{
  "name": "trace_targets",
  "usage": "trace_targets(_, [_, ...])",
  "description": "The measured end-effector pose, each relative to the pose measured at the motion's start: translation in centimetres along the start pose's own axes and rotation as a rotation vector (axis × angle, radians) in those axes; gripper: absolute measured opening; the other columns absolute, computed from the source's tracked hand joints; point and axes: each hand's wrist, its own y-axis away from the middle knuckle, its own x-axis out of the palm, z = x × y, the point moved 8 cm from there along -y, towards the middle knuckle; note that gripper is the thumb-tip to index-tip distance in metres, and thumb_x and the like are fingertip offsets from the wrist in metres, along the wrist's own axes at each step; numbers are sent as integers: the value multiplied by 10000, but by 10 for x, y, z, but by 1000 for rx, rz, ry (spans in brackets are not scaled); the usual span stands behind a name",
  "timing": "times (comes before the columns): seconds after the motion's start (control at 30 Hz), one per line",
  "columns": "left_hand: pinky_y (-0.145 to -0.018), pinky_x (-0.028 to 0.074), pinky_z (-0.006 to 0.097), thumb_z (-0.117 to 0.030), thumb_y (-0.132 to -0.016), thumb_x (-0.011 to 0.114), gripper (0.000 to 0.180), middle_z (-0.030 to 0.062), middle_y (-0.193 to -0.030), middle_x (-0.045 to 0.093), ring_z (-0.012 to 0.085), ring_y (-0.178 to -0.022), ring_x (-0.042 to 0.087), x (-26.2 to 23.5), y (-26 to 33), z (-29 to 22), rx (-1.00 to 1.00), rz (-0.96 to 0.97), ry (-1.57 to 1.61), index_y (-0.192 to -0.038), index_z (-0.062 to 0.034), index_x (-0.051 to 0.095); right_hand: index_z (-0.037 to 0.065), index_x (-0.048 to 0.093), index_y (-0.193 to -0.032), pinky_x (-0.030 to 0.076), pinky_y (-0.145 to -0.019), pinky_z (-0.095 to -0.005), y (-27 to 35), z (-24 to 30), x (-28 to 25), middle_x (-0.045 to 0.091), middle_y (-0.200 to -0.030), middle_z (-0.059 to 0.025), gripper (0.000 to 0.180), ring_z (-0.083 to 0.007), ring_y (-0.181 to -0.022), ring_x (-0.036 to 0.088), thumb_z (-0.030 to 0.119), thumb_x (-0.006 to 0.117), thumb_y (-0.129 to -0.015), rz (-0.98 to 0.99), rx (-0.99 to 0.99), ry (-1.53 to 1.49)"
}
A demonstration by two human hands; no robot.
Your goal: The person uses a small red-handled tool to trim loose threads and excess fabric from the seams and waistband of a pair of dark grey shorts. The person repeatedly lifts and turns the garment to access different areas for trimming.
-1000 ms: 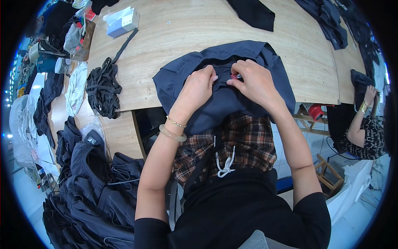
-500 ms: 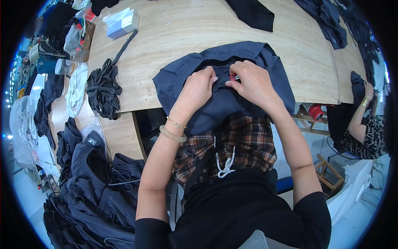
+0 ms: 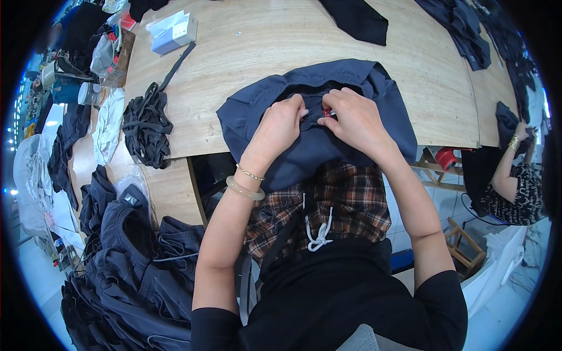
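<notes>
A dark navy garment (image 3: 252, 120) with a gathered, elastic-looking opening lies over the table's near edge and toward my lap. My left hand (image 3: 283, 121) is closed, thumb and fingertips pinching the cloth at the left of the opening. Opposite it, my right hand (image 3: 355, 118) is closed round a small red tool (image 3: 326, 113), mostly hidden by the fingers; its kind cannot be made out. A band of dark fabric (image 3: 312, 111) stretches between the two hands inside the opening.
Left of the garment lies a tied bundle of black strips (image 3: 146, 127). A tissue box (image 3: 172, 34) and a black cloth piece (image 3: 358, 20) lie farther back. Dark garments (image 3: 132, 257) are heaped at lower left. At right, a co-worker's arm (image 3: 506, 161) handles dark cloth.
My right hand has shifted slightly, its fingers bending lower over the cloth band. My left hand stays nearly in place. The co-worker's hand at right has moved a little downward.
</notes>
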Motion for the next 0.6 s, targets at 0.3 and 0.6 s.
trace_targets(0.3, [-671, 535, 361, -31, -932, 616, 88, 169, -774, 677, 270, -748, 705, 1, 1, 15, -117, 57, 114, -936, 49, 580, 43, 640, -854, 513, -762, -415, 2, -21, -3, 664, -858, -74, 241, -280, -905, 636, 237, 770, -793, 22, 90, -52])
trace_targets(0.6, [-693, 497, 358, -77, -855, 711, 154, 134, -842, 648, 297, -736, 635, -2, 5, 7, 32, 96, -22, -955, 22, 648, 43, 636, -853, 505, -768, -407, 8, -26, -5, 666, -856, -64, 260, -269, -904, 637, 268, 758, -806, 28, 121, -116])
